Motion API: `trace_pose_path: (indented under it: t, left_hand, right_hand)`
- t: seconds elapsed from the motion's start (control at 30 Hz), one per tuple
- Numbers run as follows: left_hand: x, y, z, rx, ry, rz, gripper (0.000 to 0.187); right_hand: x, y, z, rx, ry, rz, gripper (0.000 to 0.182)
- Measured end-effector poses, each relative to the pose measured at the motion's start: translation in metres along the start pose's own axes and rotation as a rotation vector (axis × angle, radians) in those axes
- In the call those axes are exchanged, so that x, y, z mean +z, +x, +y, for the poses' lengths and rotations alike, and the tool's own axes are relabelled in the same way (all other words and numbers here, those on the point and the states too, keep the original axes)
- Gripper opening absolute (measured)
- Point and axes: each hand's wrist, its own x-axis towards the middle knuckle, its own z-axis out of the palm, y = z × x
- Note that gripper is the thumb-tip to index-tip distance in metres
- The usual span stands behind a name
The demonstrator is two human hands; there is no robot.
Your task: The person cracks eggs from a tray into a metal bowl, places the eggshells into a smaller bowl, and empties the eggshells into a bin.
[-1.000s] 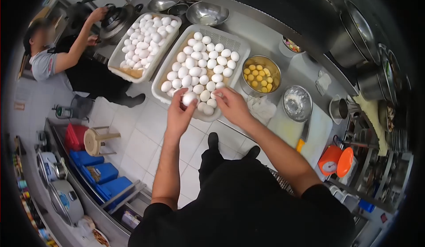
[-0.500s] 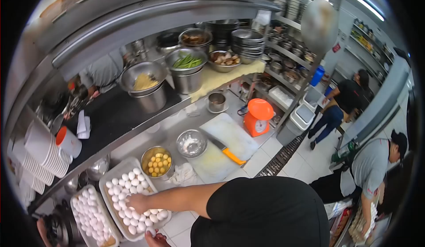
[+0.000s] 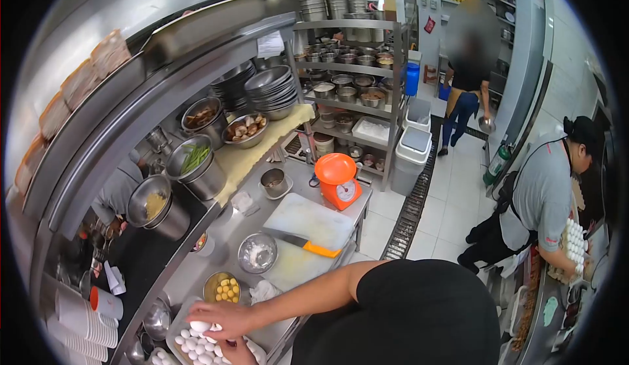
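Note:
My right hand [image 3: 226, 317] reaches over a tray [image 3: 171, 331] of white eggs, its fingers curled round a white egg [image 3: 200, 326]. Just below it, at the bottom edge, shows part of my left hand [image 3: 237, 352], fingers bent; what they hold is hidden. More loose eggs [image 3: 191, 345] fill the tray under both hands. Beyond the tray stands a metal bowl [image 3: 208, 288] with several yolks in it. A crumpled white cloth [image 3: 264, 292] lies beside that bowl, close to my right forearm.
An orange-handled knife [image 3: 304, 242] rests across white cutting boards [image 3: 308, 218]. Near them are a metal bowl with white residue [image 3: 257, 254] and an orange scale [image 3: 339, 182]. A co-worker in grey [image 3: 540, 188] holds egg trays at right; another person [image 3: 466, 90] stands farther back.
The view has swung right, so the counter and eggs appear lower left. My right hand has lifted from among the eggs with one in its fingers, and my hands are closer together.

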Motion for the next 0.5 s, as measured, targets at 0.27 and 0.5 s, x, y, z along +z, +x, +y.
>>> trace_pose_path:
  t: [0.27,0.5]
  left_hand:
    - [0.082,0.028,0.062,0.286,-0.264,0.008,0.042]
    - [0.140,0.017,0.059,0.055,-0.293,-0.123,0.051]
  right_hand:
    - [-0.073,-0.063,0.036,0.031,-0.209,0.098,0.060]
    - [-0.141,-0.089,0.059,0.239,-0.165,0.062,0.059]
